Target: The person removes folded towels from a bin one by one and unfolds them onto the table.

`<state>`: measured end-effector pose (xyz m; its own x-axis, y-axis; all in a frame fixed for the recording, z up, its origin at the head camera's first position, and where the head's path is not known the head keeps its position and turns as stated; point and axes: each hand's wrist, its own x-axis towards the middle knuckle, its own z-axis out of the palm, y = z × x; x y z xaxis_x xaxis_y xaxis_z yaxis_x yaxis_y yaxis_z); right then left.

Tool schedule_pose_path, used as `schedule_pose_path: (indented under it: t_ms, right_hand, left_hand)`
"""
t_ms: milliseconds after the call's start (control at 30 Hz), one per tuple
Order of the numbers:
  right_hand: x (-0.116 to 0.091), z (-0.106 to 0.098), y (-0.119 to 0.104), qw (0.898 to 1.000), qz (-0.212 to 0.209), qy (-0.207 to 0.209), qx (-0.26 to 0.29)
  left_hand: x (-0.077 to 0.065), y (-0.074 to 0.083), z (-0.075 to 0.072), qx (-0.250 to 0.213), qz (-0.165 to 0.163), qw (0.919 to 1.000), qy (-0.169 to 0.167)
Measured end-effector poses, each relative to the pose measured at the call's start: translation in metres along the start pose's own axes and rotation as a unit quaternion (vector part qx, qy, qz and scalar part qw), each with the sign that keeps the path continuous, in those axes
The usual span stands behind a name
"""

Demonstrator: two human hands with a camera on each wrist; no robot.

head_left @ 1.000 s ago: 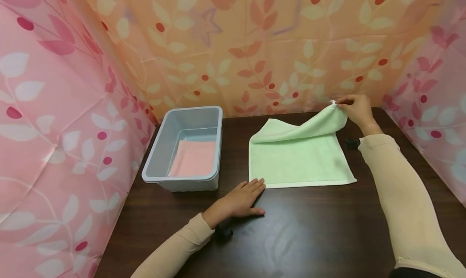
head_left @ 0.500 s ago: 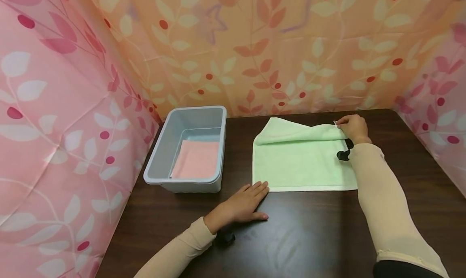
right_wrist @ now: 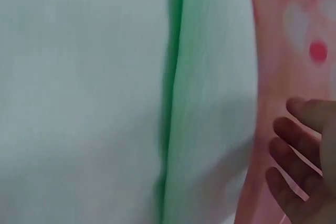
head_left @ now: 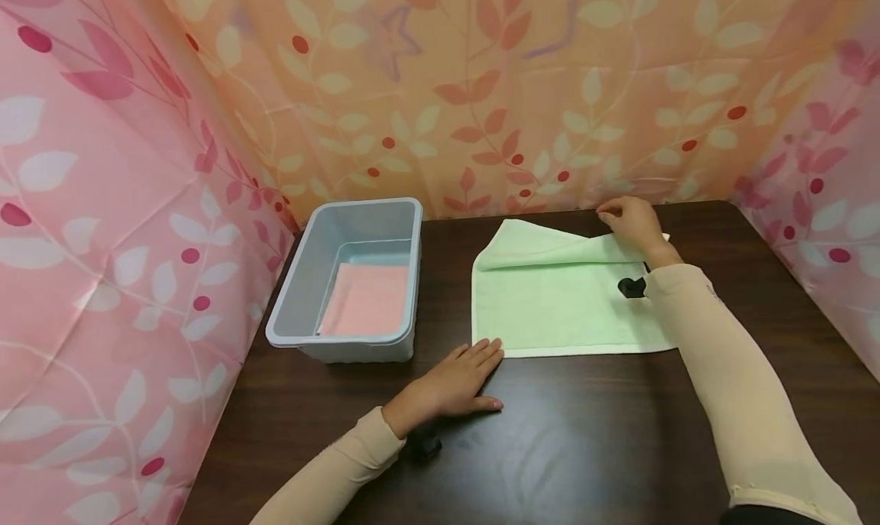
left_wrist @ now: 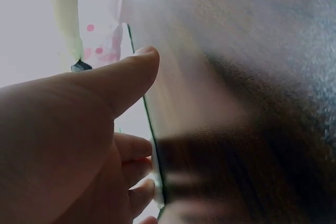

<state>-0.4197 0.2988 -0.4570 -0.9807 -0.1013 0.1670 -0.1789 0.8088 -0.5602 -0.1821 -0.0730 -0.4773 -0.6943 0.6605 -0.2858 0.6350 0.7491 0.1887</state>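
Observation:
A light green towel (head_left: 550,315) with a white hem lies on the dark wooden table (head_left: 571,441), its far part folded over toward the near side. The left hand (head_left: 450,384) lies flat with straight fingers, fingertips at the towel's near left corner; the left wrist view shows its thumb (left_wrist: 126,77) stretched out over the table. Above the towel's far fold, toward the right end, is the right hand (head_left: 631,223), partly covering it. In the right wrist view the fingers (right_wrist: 296,135) of that hand are loosely bent, hold nothing and sit beside the fold's edge.
To the left of the towel stands a grey plastic tub (head_left: 278,322) with a folded pink cloth (head_left: 367,299) inside. A floral orange curtain (head_left: 426,105) hangs along the table's far edge, and a pink one (head_left: 89,227) along the left.
The right hand has lowered the towel's far right corner, let it go and shifted left along the far edge. The left hand has stayed at the near left corner.

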Motion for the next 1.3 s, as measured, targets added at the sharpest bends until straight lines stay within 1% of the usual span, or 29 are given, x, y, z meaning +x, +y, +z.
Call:
schedule_pose_path:
  t_ms: [67, 133, 200, 267, 333, 433, 567, 700, 933, 1100, 1300]
  right_hand:
    - [0.005, 0.014, -0.019, 0.999, -0.020, -0.041, 0.012]
    - [0.010, 0.031, -0.035, 0.996, -0.035, -0.080, 0.012]
    - [0.015, 0.048, -0.049, 0.993, -0.042, -0.109, 0.006]
    - [0.018, 0.062, -0.059, 0.991, -0.042, -0.129, -0.009]
    - [0.019, 0.074, -0.067, 0.989, -0.039, -0.137, -0.026]
    - [0.019, 0.087, -0.073, 0.987, -0.040, -0.148, -0.056]
    - [0.018, 0.096, -0.077, 0.983, -0.052, -0.154, -0.084]
    - [0.018, 0.100, -0.082, 0.982, -0.065, -0.154, -0.086]
    - [0.022, 0.108, -0.095, 0.981, -0.090, -0.157, -0.071]
    - [0.024, 0.115, -0.108, 0.976, -0.102, -0.178, -0.067]
    - [0.027, 0.126, -0.122, 0.972, -0.109, -0.201, -0.055]
  left_hand:
    - [0.000, -0.002, 0.001, 0.001, -0.001, 1.0000, 0.001]
    - [0.000, -0.003, 0.001, 0.002, -0.002, 1.0000, 0.003]
    - [0.002, -0.002, 0.002, 0.005, 0.001, 0.9999, 0.009]
    - [0.005, -0.001, 0.003, 0.005, 0.010, 0.9998, 0.018]
    - [0.009, 0.001, 0.004, 0.007, 0.020, 0.9994, 0.027]
    - [0.014, 0.004, 0.007, 0.009, 0.029, 0.9992, 0.025]
    - [0.016, 0.006, 0.008, 0.017, 0.024, 0.9995, 0.012]
    - [0.012, 0.004, 0.008, 0.026, 0.024, 0.9993, 0.009]
    - [-0.005, 0.006, 0.004, 0.037, 0.039, 0.9985, 0.006]
    - [-0.014, 0.007, 0.007, 0.030, 0.046, 0.9985, -0.004]
    - [-0.026, 0.010, 0.008, 0.037, 0.056, 0.9977, -0.004]
